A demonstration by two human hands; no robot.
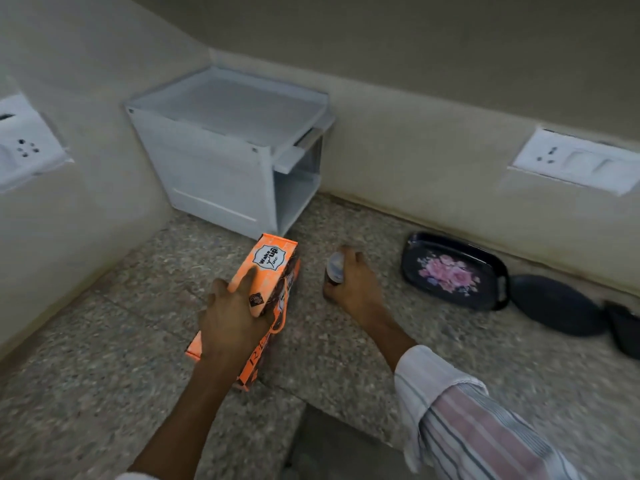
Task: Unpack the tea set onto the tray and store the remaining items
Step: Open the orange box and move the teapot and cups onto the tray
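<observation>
Single head-worn wide-angle view, looking forward and down, close above the counter (346, 341), facing a wall corner

Box (266, 292) left — tray (453, 271) right.

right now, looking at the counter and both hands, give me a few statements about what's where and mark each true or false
1. The left hand holds the orange box. True.
2. The right hand is empty. False: its fingers are curled round a small glass.
3. The floral tray already has cups on it. False: nothing stands on it.
4. The floral tray lies on the counter near the wall, to the right of the right hand. True.
5. The white storage unit stands in the corner behind the orange box. True.
6. The orange box is inside the white storage unit. False: it is in front of the unit, in the left hand.
</observation>
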